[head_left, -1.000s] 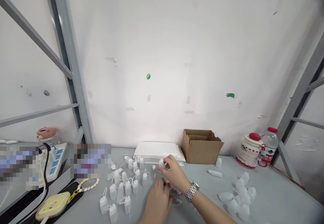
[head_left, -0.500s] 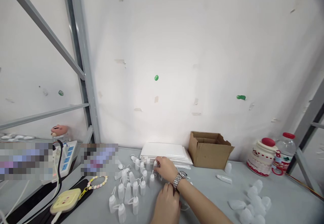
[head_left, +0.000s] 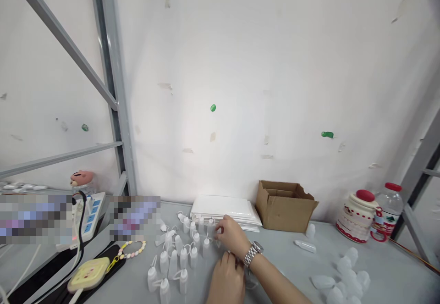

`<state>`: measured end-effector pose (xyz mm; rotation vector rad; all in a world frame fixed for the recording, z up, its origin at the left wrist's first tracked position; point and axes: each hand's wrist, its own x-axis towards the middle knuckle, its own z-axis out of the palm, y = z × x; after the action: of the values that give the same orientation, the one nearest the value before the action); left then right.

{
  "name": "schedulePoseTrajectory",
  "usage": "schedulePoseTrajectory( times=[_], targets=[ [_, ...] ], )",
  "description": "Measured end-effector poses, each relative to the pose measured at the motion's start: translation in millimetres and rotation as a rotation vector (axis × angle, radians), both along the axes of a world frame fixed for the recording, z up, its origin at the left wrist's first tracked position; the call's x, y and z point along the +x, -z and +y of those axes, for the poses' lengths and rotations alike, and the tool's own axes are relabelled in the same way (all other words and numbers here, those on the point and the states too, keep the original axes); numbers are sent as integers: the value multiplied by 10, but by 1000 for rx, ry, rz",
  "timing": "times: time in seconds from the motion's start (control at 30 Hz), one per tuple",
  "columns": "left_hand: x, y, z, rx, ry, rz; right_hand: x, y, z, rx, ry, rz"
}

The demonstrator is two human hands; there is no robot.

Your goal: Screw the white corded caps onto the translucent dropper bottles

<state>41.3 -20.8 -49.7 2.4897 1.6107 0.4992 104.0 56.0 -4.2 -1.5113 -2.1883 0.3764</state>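
Note:
Several small white dropper bottles (head_left: pixel 173 259) with looped cap straps stand in a loose group on the grey table. My right hand (head_left: pixel 233 236), wearing a metal-band watch, is just right of the bottle (head_left: pixel 211 225) at the group's back right edge. Its fingers are bent and look apart, with nothing clear between them. Below the right wrist is my left hand (head_left: pixel 227 279), fingers curled in, and whatever it holds is hidden. A thin white loop (head_left: pixel 252 285) shows beside the left hand, partly covered by the right forearm.
Behind the hands lie stacked white padded envelopes (head_left: pixel 223 205) and an open cardboard box (head_left: pixel 287 212). White plastic bottles (head_left: pixel 350 279) lie piled at right, near a decorated jar (head_left: pixel 355 217) and a red-capped bottle (head_left: pixel 390 207). A yellow device (head_left: pixel 88 274), beaded bracelet (head_left: pixel 133 249) and power strip (head_left: pixel 94 214) are left.
My right hand has shifted right, off the back-right dropper bottle, which now stands by itself. My left hand has hardly moved. The view tilts slightly.

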Motion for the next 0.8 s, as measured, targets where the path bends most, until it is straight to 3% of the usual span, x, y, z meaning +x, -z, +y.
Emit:
schedulePoseTrajectory(
  times=[0.3, 0.5, 0.67, 0.73, 0.8],
  targets=[
    [28, 65, 23, 5, -37, -14, -100, 163, 167, -279, -146, -71],
    [15, 13, -11, 22, -69, -54, 54, 141, 98, -214, -66, 53],
    [-52, -205, -43, 21, -240, -384, 426, 23, -170, -29, 89, 227],
    [-73, -271, -20, -50, -291, -607, 582, 4, -307, 10, 121, 281],
    [-73, -296, 17, -202, -252, -875, 706, 1, -436, 26, 129, 315]
  ],
)
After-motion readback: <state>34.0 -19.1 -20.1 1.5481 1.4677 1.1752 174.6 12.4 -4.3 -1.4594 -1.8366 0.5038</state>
